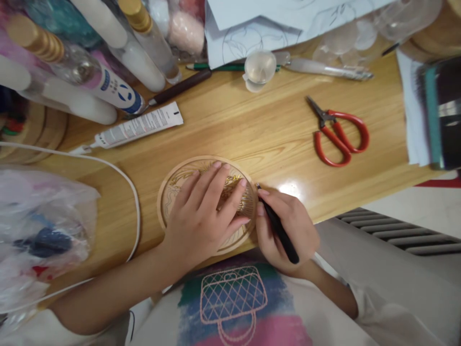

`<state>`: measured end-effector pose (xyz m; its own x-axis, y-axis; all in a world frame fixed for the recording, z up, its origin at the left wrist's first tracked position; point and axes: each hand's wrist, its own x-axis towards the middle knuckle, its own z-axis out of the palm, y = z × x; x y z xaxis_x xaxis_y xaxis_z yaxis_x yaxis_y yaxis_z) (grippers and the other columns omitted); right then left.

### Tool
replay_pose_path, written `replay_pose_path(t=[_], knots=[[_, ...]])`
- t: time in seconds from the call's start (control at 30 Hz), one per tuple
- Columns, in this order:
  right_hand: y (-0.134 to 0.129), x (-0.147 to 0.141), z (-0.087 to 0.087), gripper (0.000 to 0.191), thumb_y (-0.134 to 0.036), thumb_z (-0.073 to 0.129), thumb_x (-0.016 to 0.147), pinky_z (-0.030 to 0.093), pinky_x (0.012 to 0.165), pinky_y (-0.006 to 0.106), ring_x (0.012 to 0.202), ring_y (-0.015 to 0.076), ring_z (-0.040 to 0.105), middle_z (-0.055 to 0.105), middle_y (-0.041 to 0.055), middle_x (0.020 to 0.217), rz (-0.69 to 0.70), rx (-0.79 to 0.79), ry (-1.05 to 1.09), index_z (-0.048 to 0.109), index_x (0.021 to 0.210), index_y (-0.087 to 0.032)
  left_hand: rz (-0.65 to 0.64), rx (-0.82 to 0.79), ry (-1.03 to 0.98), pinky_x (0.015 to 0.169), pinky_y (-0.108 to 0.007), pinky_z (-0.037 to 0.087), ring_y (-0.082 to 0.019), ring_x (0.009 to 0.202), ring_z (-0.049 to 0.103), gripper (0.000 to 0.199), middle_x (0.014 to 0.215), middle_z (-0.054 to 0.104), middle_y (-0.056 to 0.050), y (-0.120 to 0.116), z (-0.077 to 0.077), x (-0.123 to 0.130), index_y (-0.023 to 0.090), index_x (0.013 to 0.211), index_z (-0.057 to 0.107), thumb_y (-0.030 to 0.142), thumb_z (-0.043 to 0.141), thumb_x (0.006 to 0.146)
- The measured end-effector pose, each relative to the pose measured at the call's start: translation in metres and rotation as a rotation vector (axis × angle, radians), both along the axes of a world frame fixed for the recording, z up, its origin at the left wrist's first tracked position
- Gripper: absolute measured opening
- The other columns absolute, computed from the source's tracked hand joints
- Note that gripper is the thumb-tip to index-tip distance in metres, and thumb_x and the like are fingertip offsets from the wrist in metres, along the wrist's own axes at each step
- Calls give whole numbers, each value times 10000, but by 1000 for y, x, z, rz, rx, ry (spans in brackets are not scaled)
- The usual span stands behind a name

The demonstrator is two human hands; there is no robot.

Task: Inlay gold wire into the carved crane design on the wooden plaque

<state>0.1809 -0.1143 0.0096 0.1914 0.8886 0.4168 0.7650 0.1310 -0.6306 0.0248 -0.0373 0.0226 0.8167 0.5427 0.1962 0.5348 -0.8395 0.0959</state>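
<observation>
A round wooden-rimmed disc (169,179) with gold wire lines lies near the table's front edge. My left hand (205,206) lies palm down across it, fingers spread, and hides much of its middle. Some loose gold wire (234,180) shows between the fingers. At the disc's right rim, my right hand (288,226) is closed around slim black tweezers (279,230). Their metal tip points up and away from me, close beside the rim; whether it touches or pinches anything is too small to tell.
Red-handled pliers (338,132) lie at right on the table. A white tube (140,126), a dark-handled tool (183,87) and a small clear cup (260,69) are farther back. Bottles (118,89) crowd the back left. A white cable (137,202) curves past a plastic bag (46,230).
</observation>
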Motion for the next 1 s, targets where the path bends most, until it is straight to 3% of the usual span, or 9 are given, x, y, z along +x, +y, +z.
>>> replay_pose_path(t=[0.8, 1.0], knots=[[0, 1, 0, 341, -41, 645, 785, 598, 789, 304, 880, 191, 718, 731, 112, 970, 1, 4, 2, 618, 1116, -116, 2, -31, -20, 978, -500, 475, -366, 1227, 578, 433, 1292, 602, -219, 1, 0, -1, 131, 1264, 600, 394, 586, 920], [1, 0, 0, 338, -64, 657, 798, 607, 760, 317, 864, 196, 720, 734, 110, 961, 0, 14, -2, 616, 1126, -131, -4, -83, -92, 1009, -490, 486, -353, 1260, 554, 452, 1279, 600, -232, 2, 1, -6, 74, 1271, 567, 368, 564, 928]])
